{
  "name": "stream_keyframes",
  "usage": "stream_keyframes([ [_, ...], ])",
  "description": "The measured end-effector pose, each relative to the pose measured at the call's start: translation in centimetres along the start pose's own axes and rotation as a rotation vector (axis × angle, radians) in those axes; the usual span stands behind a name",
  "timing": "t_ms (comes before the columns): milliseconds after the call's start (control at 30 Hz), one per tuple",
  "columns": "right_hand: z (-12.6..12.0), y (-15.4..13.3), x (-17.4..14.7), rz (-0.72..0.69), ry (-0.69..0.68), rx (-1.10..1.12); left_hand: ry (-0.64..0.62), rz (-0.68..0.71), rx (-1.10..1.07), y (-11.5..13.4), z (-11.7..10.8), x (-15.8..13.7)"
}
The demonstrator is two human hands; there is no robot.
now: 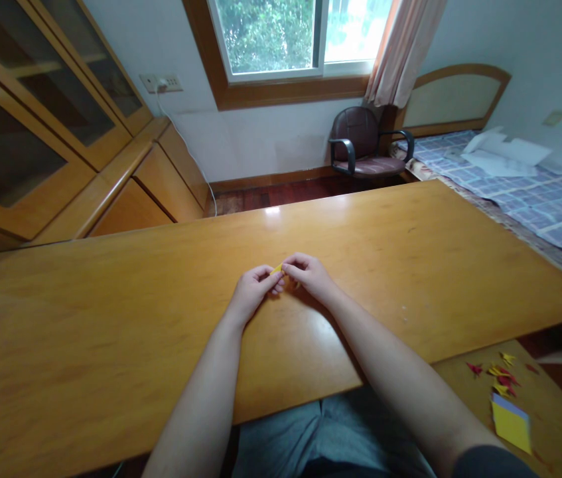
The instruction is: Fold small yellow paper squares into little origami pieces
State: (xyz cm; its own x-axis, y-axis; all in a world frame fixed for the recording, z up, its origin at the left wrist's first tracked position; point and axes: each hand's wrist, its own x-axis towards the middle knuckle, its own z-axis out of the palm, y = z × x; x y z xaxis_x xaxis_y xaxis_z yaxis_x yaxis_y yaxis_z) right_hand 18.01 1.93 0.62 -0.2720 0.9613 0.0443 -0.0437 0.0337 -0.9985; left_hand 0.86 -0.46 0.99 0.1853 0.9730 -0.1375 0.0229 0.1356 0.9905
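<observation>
Just above the wooden table, my two hands meet over a small folded piece of yellow paper. My left hand pinches its left end between thumb and fingers. Opposite it, my right hand grips the right end with thumb and index finger. Most of the paper is covered by my fingers, so its folded shape cannot be made out.
On a lower wooden surface at the right lie several small red and yellow folded paper figures and a stack of yellow paper. Beyond the table stand an office chair, a bed and a glass-doored cabinet.
</observation>
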Motion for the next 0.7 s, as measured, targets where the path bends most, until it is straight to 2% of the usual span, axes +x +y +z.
stream_keyframes([
  [400,0.19,-0.24,-0.17,0.045,0.022,0.008,0.014,0.060,0.156,-0.29,0.27,-0.03],
  [700,-0.01,-0.22,0.03,0.021,0.029,0.040,0.027,0.046,0.090,-0.39,0.20,0.08],
])
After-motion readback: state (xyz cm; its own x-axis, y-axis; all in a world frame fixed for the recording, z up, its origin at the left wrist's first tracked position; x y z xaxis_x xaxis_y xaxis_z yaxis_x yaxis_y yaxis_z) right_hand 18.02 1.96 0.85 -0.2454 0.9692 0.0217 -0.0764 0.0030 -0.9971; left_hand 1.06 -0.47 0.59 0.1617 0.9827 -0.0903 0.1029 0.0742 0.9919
